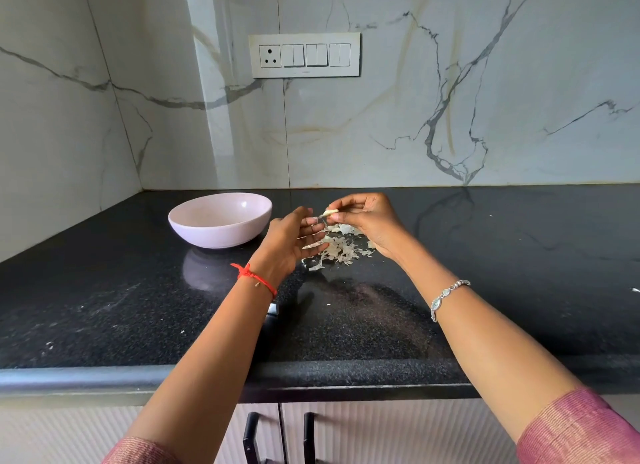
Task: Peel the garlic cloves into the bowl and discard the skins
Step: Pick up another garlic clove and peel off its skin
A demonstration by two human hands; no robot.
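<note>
A person's two bare hands meet above a black speckled counter, roughly midway along it and nearer its back edge than its front edge. The right hand has its fingers curled and pinches a small pale garlic clove between thumb and fingertips, held up off the counter. The left hand reaches in from the left with its fingers mostly extended; thumb and forefinger seem to pinch a thin strip of skin coming off the clove, though it is too small to be sure.

Directly beneath the hands, a loose pile of papery garlic skins lies on the counter. A pale pink bowl stands upright just left of the hands, toward the back left corner.

The left wrist wears a red thread; the right wrist wears a silver bracelet.
</note>
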